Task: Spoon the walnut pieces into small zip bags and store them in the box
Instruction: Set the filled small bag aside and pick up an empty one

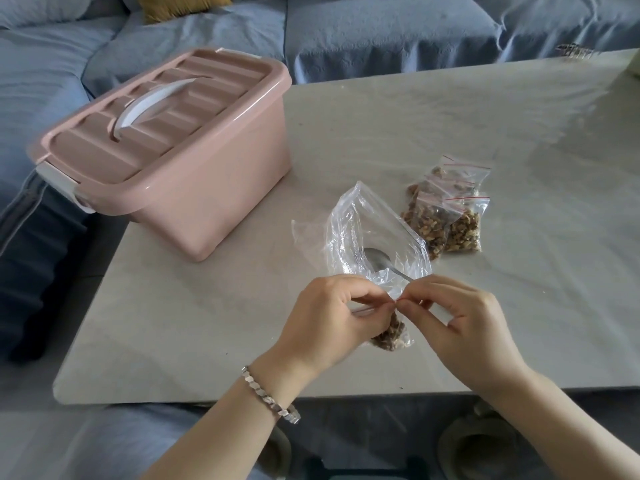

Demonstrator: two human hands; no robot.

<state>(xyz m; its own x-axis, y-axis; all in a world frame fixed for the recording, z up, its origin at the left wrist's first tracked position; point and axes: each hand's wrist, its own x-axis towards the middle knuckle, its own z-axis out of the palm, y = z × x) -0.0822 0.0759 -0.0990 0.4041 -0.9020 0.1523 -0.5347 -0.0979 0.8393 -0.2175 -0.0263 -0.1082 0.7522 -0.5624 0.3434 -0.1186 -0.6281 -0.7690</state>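
Lower centre: left hand (pixel 325 317) and right hand (pixel 460 323) fingers (pixel 426 289) pinch the bag (pixel 391 336) at its zip; likely light, limp, slippery, so hold the seal.

Table (pixel 381 133): pale grey stone-look top, rounded corners, glossy; fills the middle of the view.
Sofa (pixel 381 32): runs along the far side and the left, under a creased blue-grey quilted cover.
Cushion (pixel 173 6): mustard yellow, against the sofa back, cut off by the top edge.
Dark blue cloth (pixel 38 265): pale piping, at the left beside the table.
Floor (pixel 381 431): grey, below the near table edge.
Light: soft daylight, a broad sheen over the table's right half.
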